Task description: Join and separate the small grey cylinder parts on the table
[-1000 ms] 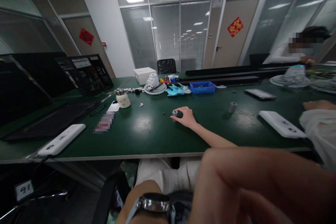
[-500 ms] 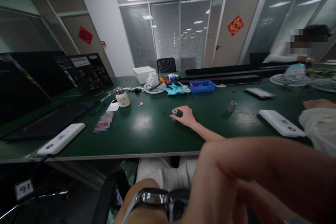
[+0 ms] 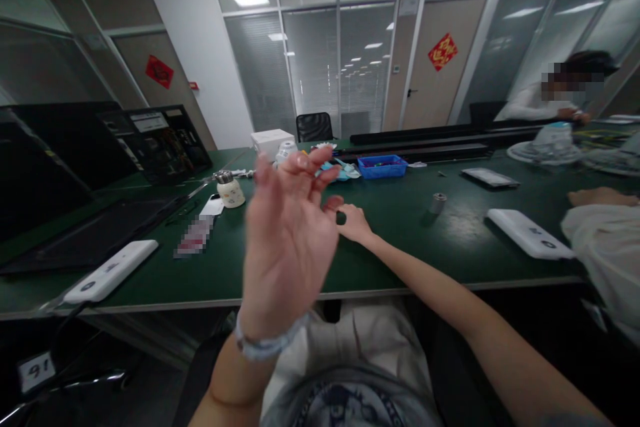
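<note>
My left hand (image 3: 293, 240) is raised close to the camera, palm towards me and fingers apart and slightly bent. It holds nothing, and a pale band (image 3: 270, 343) circles its wrist. My right hand (image 3: 356, 223) rests on the green table, thumb and finger curled in a pinch. The small metal motor that showed in that pinch is now hidden behind my left fingers. A similar small motor (image 3: 437, 203) stands upright on the table to the right of my right hand.
On the left are a patterned bottle (image 3: 230, 192), a white power bank-like block (image 3: 113, 271) and an open computer case (image 3: 160, 140). A blue basket (image 3: 383, 168) stands at the back. Right lies another white block (image 3: 530, 233); a co-worker's sleeve (image 3: 605, 240) is beside it.
My left hand has come up from below into the middle, covering the motor and part of the table. The crossing arm is gone from the lower right. My right hand has stayed in place.
</note>
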`<state>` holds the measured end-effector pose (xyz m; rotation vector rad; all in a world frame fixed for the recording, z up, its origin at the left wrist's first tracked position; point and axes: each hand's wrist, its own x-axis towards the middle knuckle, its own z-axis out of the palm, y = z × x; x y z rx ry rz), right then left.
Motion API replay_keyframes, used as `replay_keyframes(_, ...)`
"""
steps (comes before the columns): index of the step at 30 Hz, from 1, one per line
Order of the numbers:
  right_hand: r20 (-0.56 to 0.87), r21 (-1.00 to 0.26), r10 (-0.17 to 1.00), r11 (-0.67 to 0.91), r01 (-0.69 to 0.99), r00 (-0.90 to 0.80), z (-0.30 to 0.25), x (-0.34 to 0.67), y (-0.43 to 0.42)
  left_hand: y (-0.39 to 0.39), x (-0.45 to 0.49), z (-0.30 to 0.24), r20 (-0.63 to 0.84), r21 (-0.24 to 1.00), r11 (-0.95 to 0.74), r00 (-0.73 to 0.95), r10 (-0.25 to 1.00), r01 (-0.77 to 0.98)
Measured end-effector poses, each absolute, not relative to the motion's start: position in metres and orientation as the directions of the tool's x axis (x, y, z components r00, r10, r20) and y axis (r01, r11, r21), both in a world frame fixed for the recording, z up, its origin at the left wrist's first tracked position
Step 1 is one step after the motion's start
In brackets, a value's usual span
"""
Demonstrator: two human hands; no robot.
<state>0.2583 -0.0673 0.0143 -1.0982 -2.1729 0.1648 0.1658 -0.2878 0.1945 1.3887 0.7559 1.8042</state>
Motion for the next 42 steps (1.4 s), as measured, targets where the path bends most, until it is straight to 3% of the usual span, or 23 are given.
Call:
replay_keyframes(1, 0.524, -0.414, 0.749, 0.64, 0.647, -0.406, 0.016, 0.259, -0.067, -0.259, 0.162, 0.193, 0.554, 0.766, -0.605, -0.254, 0.792, -0.217)
replay_keyframes(4, 0.468, -0.486, 0.796, 0.595, 0.641, -0.384, 0.022, 0.266, -0.065, -0.17, 0.133, 0.159, 0.573, 0.763, -0.646, -0.422, 0.702, -0.037)
replay_keyframes(8, 0.386, -0.435, 0.863, 0.483, 0.76, -0.327, 0.036, 0.293, -0.064, -0.089, 0.079, 0.085, 0.485, 0.868, -0.464, -0.503, 0.715, 0.177)
replay_keyframes(13, 0.336, -0.376, 0.921, 0.321, 0.869, -0.195, 0.041, 0.365, -0.054, -0.061, 0.037, 0.023, 0.395, 0.916, -0.249, -0.589, 0.705, 0.316)
replay_keyframes(19, 0.221, -0.383, 0.963, -0.056, 0.922, 0.151, 0.039, 0.454, -0.047, -0.056, 0.031, 0.007, 0.411, 0.905, -0.26, -0.541, 0.734, 0.336)
replay_keyframes(22, 0.372, -0.343, 0.885, -0.148, 0.928, 0.279, 0.042, 0.466, -0.06, -0.054, 0.033, 0.004, 0.357, 0.925, -0.207, -0.54, 0.762, 0.319)
replay_keyframes(24, 0.576, -0.294, 0.779, -0.086, 0.952, 0.248, 0.046, 0.454, -0.072, -0.053, 0.033, 0.002, 0.32, 0.937, -0.166, -0.564, 0.762, 0.306)
replay_keyframes(26, 0.684, -0.212, 0.726, 0.105, 0.972, 0.07, 0.051, 0.425, -0.081, -0.053, 0.032, 0.001, 0.281, 0.949, -0.123, -0.598, 0.751, 0.292)
replay_keyframes(28, 0.631, -0.151, 0.75, 0.37, 0.917, -0.199, 0.054, 0.382, -0.085, -0.053, 0.032, 0.001, 0.26, 0.954, -0.097, -0.623, 0.738, 0.284)
replay_keyframes(31, 0.413, -0.218, 0.77, 0.602, 0.768, -0.487, 0.05, 0.309, -0.079, -0.057, 0.031, 0.001, 0.277, 0.947, -0.093, -0.63, 0.726, 0.308)
replay_keyframes(35, 0.219, -0.284, 0.806, 0.592, 0.754, -0.55, 0.035, 0.226, -0.064, -0.062, 0.031, 0.001, 0.311, 0.923, -0.077, -0.612, 0.727, 0.377)
replay_keyframes(42, 0.272, -0.332, 0.861, 0.504, 0.798, -0.43, 0.017, 0.175, -0.055, -0.063, 0.032, -0.002, 0.358, 0.894, -0.095, -0.57, 0.74, 0.438)
